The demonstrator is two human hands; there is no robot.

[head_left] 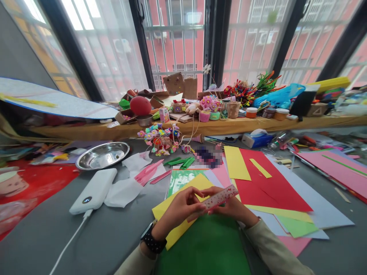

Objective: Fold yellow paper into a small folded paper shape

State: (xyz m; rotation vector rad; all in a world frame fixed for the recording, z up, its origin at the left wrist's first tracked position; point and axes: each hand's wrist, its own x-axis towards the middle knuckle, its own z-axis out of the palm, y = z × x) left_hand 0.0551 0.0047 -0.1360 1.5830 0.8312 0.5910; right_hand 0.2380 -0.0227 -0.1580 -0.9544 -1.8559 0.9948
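The left hand (pixel 183 206)'s grip pinches the pink speckled strip (pixel 222 196) above the near green sheet (pixel 205 248); the right hand (pixel 233 209)'s, partly hidden behind it, I cannot tell, so uneven pressure might crease it.

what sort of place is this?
Likely a craft workspace by windows: a red sheet among other coloured paper, a bunch of small colourful flowers, and green strips.

At the centre, two hands (pixel 182 205) and one strip (pixel 221 196). Clockwise around these: one watch (pixel 154 238) at eight o'clock, one power bank (pixel 96 189) at nine, one plate (pixel 102 156) at ten, one red ball (pixel 140 105) at eleven, three lidded jars (pixel 251 113) at one, one red sheet (pixel 282 193) at two.
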